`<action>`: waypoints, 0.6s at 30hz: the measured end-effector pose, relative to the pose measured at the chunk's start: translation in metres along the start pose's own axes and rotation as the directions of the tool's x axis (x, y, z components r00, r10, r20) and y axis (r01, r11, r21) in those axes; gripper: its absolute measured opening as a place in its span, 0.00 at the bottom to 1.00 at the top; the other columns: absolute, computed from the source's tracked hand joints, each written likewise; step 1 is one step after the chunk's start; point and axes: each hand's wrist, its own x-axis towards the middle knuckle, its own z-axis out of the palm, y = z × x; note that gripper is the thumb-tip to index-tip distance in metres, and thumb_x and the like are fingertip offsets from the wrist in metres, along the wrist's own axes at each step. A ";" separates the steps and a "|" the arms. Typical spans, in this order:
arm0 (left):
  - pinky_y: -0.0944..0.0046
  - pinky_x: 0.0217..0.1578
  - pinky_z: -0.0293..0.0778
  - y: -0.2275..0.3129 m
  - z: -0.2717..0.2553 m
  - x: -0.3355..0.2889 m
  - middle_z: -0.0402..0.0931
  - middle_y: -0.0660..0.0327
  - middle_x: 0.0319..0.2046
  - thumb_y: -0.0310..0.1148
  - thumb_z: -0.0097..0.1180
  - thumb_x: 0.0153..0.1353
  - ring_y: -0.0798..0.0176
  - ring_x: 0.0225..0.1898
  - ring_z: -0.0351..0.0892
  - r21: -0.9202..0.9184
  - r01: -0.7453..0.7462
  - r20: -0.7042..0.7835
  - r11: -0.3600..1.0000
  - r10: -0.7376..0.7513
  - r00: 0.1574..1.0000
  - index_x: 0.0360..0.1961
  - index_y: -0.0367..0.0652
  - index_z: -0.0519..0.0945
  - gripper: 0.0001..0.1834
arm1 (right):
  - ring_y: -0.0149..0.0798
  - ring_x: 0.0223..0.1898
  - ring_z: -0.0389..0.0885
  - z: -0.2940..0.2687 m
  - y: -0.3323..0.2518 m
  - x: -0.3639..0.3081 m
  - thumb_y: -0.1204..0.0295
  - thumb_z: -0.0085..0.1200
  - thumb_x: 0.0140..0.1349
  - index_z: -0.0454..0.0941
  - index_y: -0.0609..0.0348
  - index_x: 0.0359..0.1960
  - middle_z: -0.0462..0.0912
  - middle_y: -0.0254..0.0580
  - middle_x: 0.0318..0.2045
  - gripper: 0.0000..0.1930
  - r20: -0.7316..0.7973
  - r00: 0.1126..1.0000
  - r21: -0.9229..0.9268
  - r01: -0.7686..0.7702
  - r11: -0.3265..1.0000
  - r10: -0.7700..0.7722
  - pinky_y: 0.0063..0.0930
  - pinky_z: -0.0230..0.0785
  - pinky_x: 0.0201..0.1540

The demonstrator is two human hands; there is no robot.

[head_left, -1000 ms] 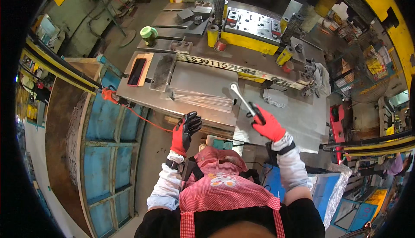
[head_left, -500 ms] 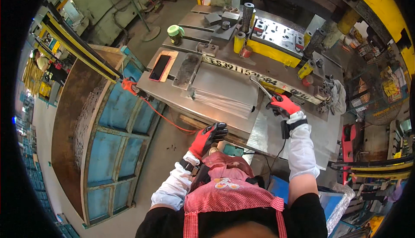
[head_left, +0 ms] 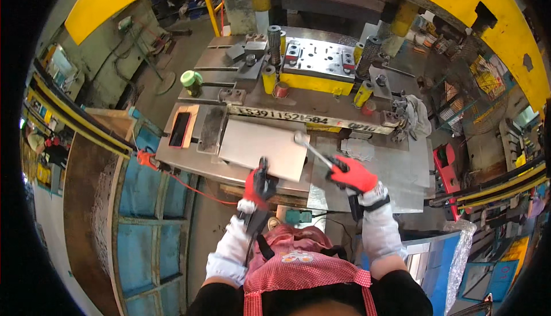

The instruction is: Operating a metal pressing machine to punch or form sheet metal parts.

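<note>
A flat pale metal sheet lies slanted over the stack at the table's near side, hiding the stack's layered edge. At its near edge, my left hand, in a red and black glove, appears closed, with a dark fingertip upright over the sheet; the rest of the grip is blurred. My right hand, gloved alike, is wrapped round a metal rod tool with a rounded head. That head rests on or just above the sheet's right end; contact cannot be told.
Behind the sheet runs a marked steel bar, with the press die and its posts beyond. A phone and a green-lidded bottle stand left. A blue-panelled scrap bin is at left; a grey rag lies right.
My left hand has moved up to the sheet's near edge and closed. The top sheet now covers the stack's layered edge. The view has shifted, and the rod's head is over the sheet.
</note>
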 end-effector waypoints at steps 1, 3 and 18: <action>0.64 0.13 0.63 0.029 0.002 -0.026 0.70 0.69 0.13 0.46 0.52 0.58 0.65 0.13 0.68 0.671 -0.495 0.215 0.552 0.494 0.843 0.40 0.44 0.73 0.17 | 0.22 0.22 0.68 -0.001 0.009 -0.019 0.68 0.57 0.50 0.67 0.57 0.53 0.72 0.28 0.24 0.26 0.029 0.999 0.024 0.015 1.000 -0.015 0.21 0.65 0.25; 0.63 0.20 0.68 0.025 -0.012 -0.058 0.74 0.65 0.20 0.38 0.51 0.59 0.65 0.21 0.73 0.586 -0.246 0.178 0.772 0.173 0.969 0.45 0.40 0.71 0.16 | 0.23 0.27 0.68 0.007 0.028 -0.052 0.69 0.58 0.50 0.65 0.58 0.56 0.72 0.28 0.26 0.29 0.093 0.996 0.040 -0.001 0.999 -0.003 0.20 0.65 0.32; 0.64 0.38 0.69 0.138 0.114 0.194 0.77 0.61 0.35 0.37 0.47 0.61 0.65 0.34 0.74 -0.048 -0.211 0.543 0.976 0.203 0.815 0.38 0.36 0.76 0.14 | 0.23 0.24 0.66 0.026 -0.024 -0.088 0.76 0.52 0.52 0.51 0.54 0.64 0.76 0.39 0.35 0.36 -0.277 0.961 0.592 0.190 0.784 -0.024 0.17 0.61 0.24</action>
